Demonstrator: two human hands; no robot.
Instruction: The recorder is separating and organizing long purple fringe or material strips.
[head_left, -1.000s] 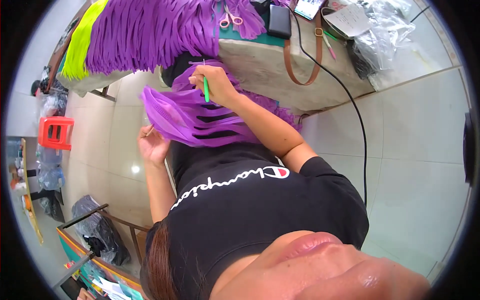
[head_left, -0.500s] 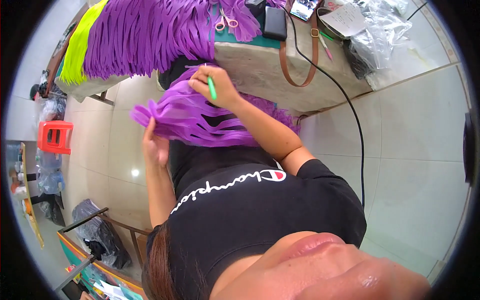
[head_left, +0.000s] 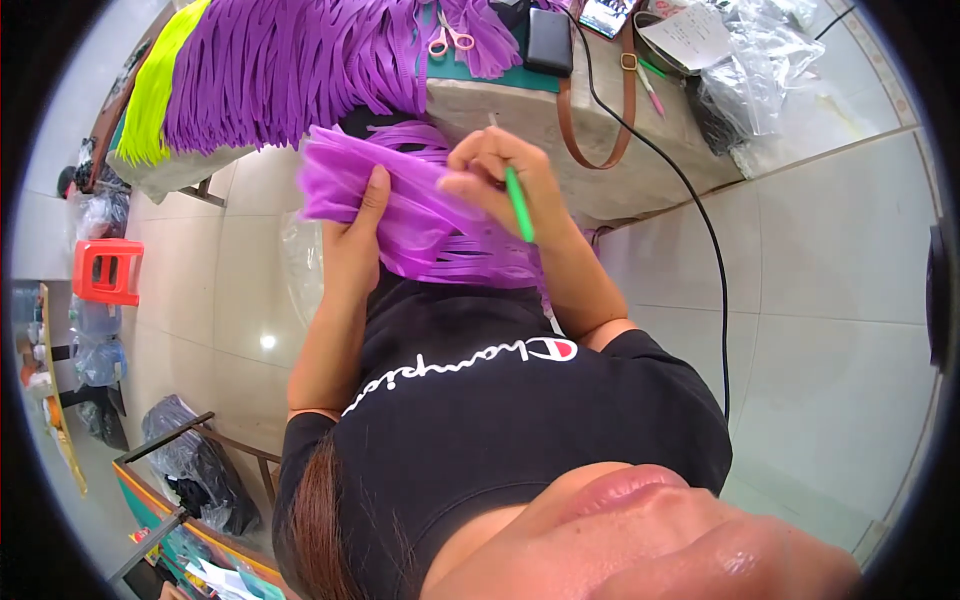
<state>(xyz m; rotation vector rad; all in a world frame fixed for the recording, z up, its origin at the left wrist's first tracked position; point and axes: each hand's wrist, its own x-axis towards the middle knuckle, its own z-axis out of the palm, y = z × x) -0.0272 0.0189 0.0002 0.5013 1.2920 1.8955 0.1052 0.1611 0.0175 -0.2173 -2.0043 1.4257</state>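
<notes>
A bundle of purple strips (head_left: 420, 215) lies in front of my chest, just below the table edge. My left hand (head_left: 355, 250) grips its left side, thumb on top. My right hand (head_left: 500, 175) holds a green pen (head_left: 518, 205) between the fingers and rests on the bundle's upper right part. More purple strips (head_left: 280, 70) hang in a thick row over the table's edge above both hands.
The table (head_left: 500, 105) carries yellow-green strips (head_left: 150, 90), pink-handled scissors (head_left: 445, 40), a black box (head_left: 550, 40), paper (head_left: 700, 40) and clear plastic bags (head_left: 760, 70). A brown strap (head_left: 575, 110) and a black cable (head_left: 700, 230) hang off it. A red stool (head_left: 105, 270) stands on the tiled floor at left.
My left hand came up from beneath the bundle and closed on its left side. The bundle and my right hand with the pen rose toward the table edge.
</notes>
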